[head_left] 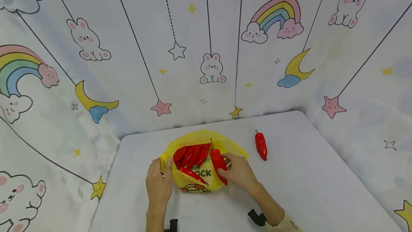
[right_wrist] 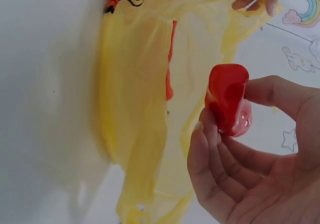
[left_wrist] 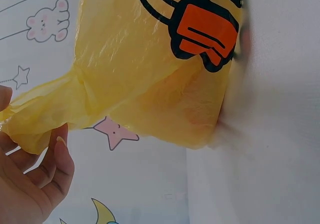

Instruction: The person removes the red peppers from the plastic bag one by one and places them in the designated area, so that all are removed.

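Note:
A yellow plastic bag [head_left: 206, 185] stands on the white table with its mouth open upward, several red chili peppers [head_left: 193, 155] lying inside. My left hand [head_left: 160, 182] pinches the bag's left rim between thumb and fingers; the left wrist view shows the bag's film [left_wrist: 50, 116] gathered at that hand. In my right hand [head_left: 239, 171] is one red chili pepper [head_left: 217, 162], held between thumb and fingers over the right part of the bag's mouth. The right wrist view shows this pepper [right_wrist: 227, 96] nearly end-on, apart from the bag's wall.
Another red chili pepper [head_left: 261, 146] lies on the table [head_left: 309, 182] to the right of the bag. A cloth backdrop [head_left: 135, 31] printed with rabbits, stars and rainbows rises behind the table and along both sides.

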`<state>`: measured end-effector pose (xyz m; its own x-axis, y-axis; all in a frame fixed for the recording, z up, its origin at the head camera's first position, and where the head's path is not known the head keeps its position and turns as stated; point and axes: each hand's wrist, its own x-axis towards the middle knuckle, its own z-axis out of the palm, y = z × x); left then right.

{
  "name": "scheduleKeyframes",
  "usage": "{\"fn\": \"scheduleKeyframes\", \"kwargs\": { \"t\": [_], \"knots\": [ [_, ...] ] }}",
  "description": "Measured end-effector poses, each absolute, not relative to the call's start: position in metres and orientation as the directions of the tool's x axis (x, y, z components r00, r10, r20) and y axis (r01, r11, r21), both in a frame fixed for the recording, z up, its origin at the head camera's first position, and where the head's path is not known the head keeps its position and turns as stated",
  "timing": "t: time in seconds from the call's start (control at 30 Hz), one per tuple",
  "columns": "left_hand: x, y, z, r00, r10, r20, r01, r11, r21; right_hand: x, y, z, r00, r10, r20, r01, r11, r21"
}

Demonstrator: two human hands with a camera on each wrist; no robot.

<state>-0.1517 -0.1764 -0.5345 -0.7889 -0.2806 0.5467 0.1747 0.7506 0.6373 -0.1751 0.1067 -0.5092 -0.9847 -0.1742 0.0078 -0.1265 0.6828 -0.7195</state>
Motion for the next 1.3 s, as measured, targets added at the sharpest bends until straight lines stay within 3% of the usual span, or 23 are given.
{"fn": "scheduleKeyframes", "kwargs": {
  "t": [1.0,1.3],
  "knots": [
    [-0.152,-0.174,-0.535,-0.779,-0.264,0.568,0.198,0.757,0.623,-0.189,0.143,-0.497,-0.999,-0.031,-0.026,-0.001,0.673,-0.739],
    [-0.154,-0.175,-0.536,-0.770,-0.262,0.581,0.201,0.766,0.611,-0.196,0.166,-0.490,-1.000,0.002,0.029,-0.020,0.669,-0.743]
  ]
}}
